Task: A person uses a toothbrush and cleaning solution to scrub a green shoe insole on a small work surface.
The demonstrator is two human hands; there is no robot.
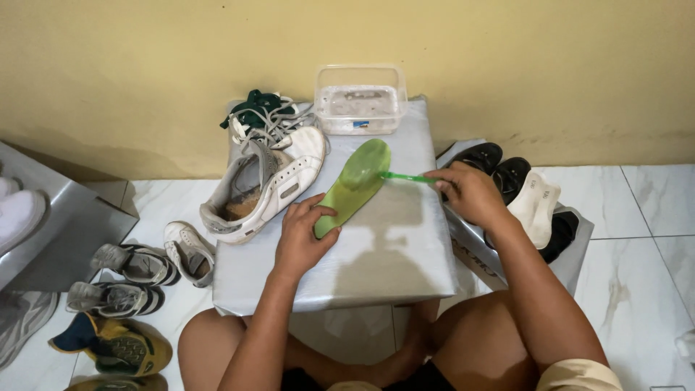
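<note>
Head view. A green insole (353, 187) lies flat near the middle of a low grey box-shaped stand (391, 253), its toe end pointing toward the far edge. The insole is smooth, elongated and rounded at both ends; its toe part looks glossy and wet, the heel part a duller yellow-green. The left hand (300, 235) rests on the stand with fingers curled over the heel end of the insole, pinning it down. The right hand (469, 194) is clenched around the handle of a thin green brush (405, 177), whose tip meets the toe part of the insole; the bristles are too small to make out.

At the far left corner of the stand sits a worn white sneaker (264, 185), leather-like, scuffed, with a soiled brown inside. Loose grey laces and a dark green cloth (262, 116) are bunched behind it. At the far edge stands a clear rectangular plastic tub (360, 100) holding cloudy liquid. The stand's top is matt, with a slight sheen. To the right, black shoes and pale insoles (532, 206) lie on another grey box. More shoes (134, 264) lie on the marbled white tile floor to the left.
</note>
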